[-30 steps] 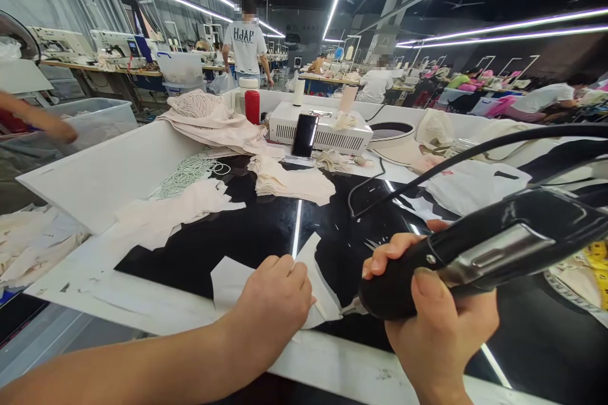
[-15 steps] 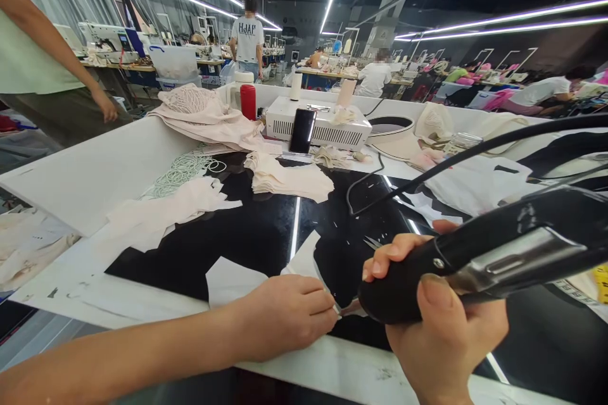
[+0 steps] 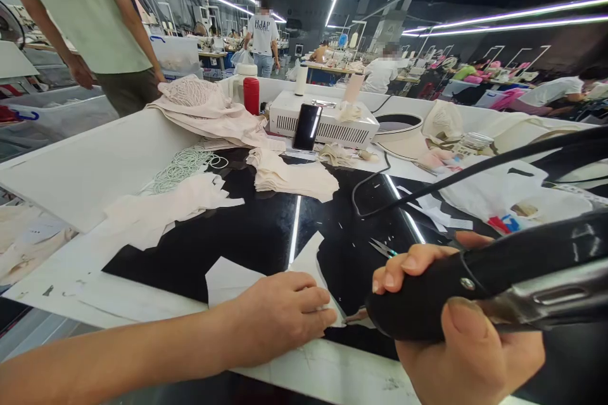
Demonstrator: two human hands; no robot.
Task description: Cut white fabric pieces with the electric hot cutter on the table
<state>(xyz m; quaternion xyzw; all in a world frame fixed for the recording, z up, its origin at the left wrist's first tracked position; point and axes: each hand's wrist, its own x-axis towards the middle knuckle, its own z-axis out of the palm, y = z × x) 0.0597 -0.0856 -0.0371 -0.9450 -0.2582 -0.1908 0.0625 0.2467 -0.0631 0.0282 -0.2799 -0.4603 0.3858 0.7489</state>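
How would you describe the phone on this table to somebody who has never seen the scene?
Beyond the black work surface stands a white vented box. The phone stands slanted at its front, on the left half. Its dark, glossy face sets it apart from the white box and the pale cloth nearby.

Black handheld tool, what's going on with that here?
The person's right hand grips a black handheld tool, its metal tip close to the edge of a white piece on the glossy black tabletop. The left hand rests on that piece, near the tip. Farther back lies a stack of cream fabric pieces, and a phone leans against a white box behind it.
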